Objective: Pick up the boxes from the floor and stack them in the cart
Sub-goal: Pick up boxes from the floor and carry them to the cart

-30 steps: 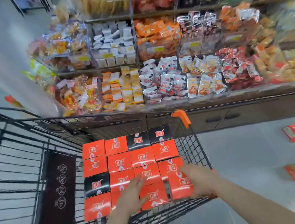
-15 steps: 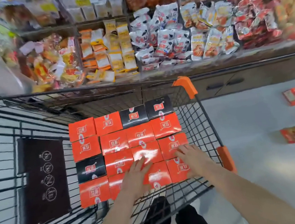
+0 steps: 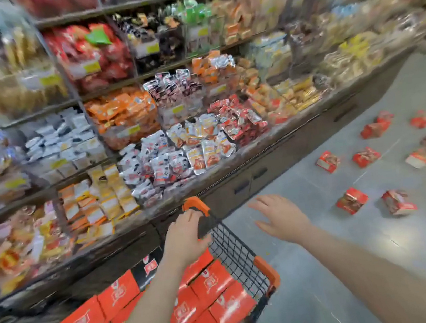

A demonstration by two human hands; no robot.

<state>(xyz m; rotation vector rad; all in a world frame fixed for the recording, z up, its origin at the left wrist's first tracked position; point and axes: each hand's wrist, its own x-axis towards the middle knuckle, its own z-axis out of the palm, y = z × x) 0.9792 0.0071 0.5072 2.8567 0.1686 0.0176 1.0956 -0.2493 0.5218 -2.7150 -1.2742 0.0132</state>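
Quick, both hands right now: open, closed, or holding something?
Left hand: gripping the cart's rim at its orange corner.
Right hand: open, fingers spread, holding nothing, over the floor.

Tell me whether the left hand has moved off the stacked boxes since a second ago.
Yes. The left hand has left the orange boxes in the cart and gone up to the cart's black handle, near its orange corner, which its fingers now wrap.

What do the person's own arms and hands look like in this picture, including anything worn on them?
Both forearms are bare, with no sleeve in view. The left hand and the right hand wear no gloves, and no watch, bracelet or ring shows on the wrists or fingers. The picture is blurred by motion, so small markings cannot be told.
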